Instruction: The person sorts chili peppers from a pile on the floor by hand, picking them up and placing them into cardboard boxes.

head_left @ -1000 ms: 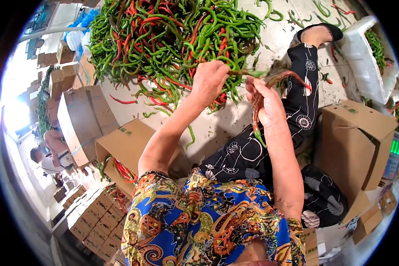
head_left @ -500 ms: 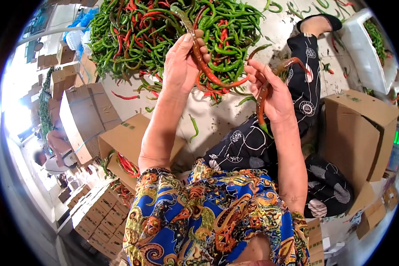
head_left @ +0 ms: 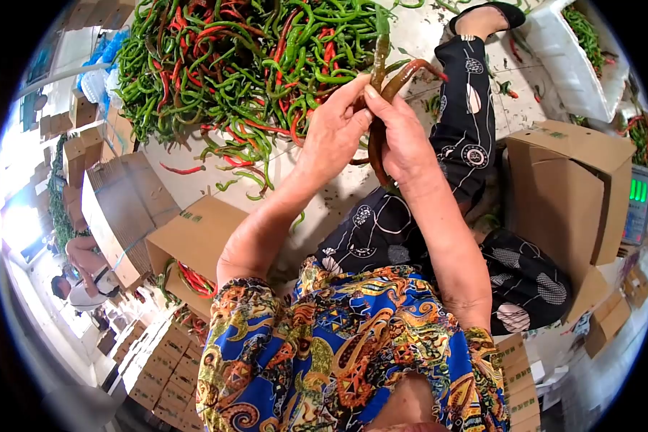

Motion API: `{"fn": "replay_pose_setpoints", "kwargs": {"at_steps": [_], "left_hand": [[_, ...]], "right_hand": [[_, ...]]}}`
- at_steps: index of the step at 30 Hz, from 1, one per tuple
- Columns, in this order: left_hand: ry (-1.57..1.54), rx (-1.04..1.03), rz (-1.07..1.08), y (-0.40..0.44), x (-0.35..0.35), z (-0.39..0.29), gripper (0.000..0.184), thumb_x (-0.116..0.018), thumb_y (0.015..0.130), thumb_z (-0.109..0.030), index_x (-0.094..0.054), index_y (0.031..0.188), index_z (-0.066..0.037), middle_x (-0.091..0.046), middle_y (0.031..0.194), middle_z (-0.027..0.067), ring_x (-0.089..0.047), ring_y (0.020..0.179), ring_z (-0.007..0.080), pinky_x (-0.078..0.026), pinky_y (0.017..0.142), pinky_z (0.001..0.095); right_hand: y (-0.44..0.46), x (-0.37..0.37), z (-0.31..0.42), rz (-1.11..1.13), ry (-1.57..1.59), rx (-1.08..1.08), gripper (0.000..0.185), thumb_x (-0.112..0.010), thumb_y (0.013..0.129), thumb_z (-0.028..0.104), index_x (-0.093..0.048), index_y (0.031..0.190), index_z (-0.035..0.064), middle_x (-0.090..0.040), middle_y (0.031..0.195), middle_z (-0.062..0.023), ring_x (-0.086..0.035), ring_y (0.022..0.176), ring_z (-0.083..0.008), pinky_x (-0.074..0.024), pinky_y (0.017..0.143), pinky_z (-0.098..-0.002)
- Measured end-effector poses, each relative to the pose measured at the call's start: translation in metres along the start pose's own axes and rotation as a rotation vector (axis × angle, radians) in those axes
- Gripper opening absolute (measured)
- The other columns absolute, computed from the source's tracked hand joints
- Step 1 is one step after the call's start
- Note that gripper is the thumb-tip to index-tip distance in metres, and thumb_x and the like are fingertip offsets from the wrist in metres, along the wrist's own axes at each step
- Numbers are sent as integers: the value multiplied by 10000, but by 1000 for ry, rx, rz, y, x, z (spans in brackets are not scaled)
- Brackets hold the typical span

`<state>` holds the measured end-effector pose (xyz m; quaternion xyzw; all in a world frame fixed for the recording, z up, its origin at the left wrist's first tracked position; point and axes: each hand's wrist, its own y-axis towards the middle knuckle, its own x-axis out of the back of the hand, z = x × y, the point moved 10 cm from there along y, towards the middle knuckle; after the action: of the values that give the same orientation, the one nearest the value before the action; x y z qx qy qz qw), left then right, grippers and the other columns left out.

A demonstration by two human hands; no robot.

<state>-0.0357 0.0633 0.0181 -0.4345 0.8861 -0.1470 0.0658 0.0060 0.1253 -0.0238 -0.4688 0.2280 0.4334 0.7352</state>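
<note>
My left hand (head_left: 335, 133) and my right hand (head_left: 407, 140) meet in front of the pile, fingers pinched together around long chili peppers. One brownish-green chili pepper (head_left: 381, 54) points up from between the hands, green stem end uppermost. Beside it, a reddish-brown chili pepper (head_left: 409, 70) curves out to the right above my right hand. Dark red-brown lengths hang below the fingers, between the palms. Which hand bears which pepper is partly hidden where the fingertips touch. Just beyond lies a large heap of green and red chili peppers (head_left: 216, 79).
An open cardboard box (head_left: 554, 201) stands at right, near a scale display (head_left: 637, 193) and a white foam box (head_left: 554, 43). On the left are a box holding peppers (head_left: 194, 223), flattened cartons (head_left: 126, 209), stacked cartons (head_left: 158, 367) and another person (head_left: 86, 281). Loose peppers lie on the floor.
My hands were apart, each with chili pepper. They have come together, the left moving right and down, and its pepper now stands more upright beside the right hand's. The view has shifted slightly.
</note>
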Motion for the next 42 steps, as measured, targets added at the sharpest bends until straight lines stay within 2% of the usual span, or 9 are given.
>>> {"fn": "replay_pose_setpoints", "kwargs": {"at_steps": [4,7,10,17,21,29,31,39,42], "left_hand": [[586,-478,-112,-18,1,-43,385,-620,848,-81,-568,1225,-23,-620,1141,130,-580,1064,255,-446,926,343],[144,-49,-251,-1,48,3,284,-600,881,-109,-608,1136,17,-658,1076,107,-620,956,161,-474,867,289],[351,-29,-275,26,75,46,250,-589,879,-140,-643,1073,7,-686,952,97,-643,847,148,-490,790,260],[692,-412,-250,80,37,59,187,-608,829,-121,-655,977,-19,-673,880,162,-663,803,285,-519,737,343],[954,-353,18,116,-32,117,216,-583,791,-76,-581,996,-6,-613,850,225,-620,795,385,-511,722,444],[1226,-81,-58,164,-53,222,261,-598,749,-30,-534,1002,-27,-576,967,211,-625,869,389,-516,730,478],[1113,-87,-109,159,-47,212,150,-589,758,-61,-584,894,2,-573,922,234,-611,839,384,-514,740,452],[98,-37,-259,95,8,81,190,-653,830,-147,-640,948,2,-590,726,76,-525,609,148,-451,584,296],[346,-225,-313,57,10,0,173,-653,851,-120,-645,978,-3,-617,750,63,-546,609,130,-449,564,298]], "right_hand": [[-5,18,23,-202,-7,12,205,-581,919,163,-598,1013,-19,-625,775,-60,-596,693,-147,-503,664,-299],[-29,31,82,-269,35,278,129,-604,908,140,-589,960,23,-609,771,-51,-562,663,-141,-486,662,-316],[-55,27,121,-206,29,455,106,-633,883,77,-595,980,95,-521,759,5,-495,666,-119,-451,693,-329],[-45,52,105,-23,245,229,178,-562,925,117,-569,1054,-6,-500,810,-30,-440,694,-106,-388,651,-267],[-41,54,101,-48,259,193,238,-511,958,156,-552,1107,-25,-491,811,-36,-425,678,-101,-365,621,-257],[-36,44,114,198,431,185,533,-404,996,332,-314,1415,15,-614,1112,-152,-487,732,-151,-397,670,-296],[-37,42,115,286,446,169,530,-415,987,286,-304,1418,-3,-554,1258,-186,-588,1027,-242,-483,839,-372],[-30,39,90,135,202,106,504,-543,938,193,-374,1366,-12,-508,1301,-219,-553,1139,-288,-507,862,-349],[-26,40,84,82,219,120,458,-490,969,222,-395,1351,-12,-498,1317,-205,-525,1178,-273,-485,909,-351]]}}
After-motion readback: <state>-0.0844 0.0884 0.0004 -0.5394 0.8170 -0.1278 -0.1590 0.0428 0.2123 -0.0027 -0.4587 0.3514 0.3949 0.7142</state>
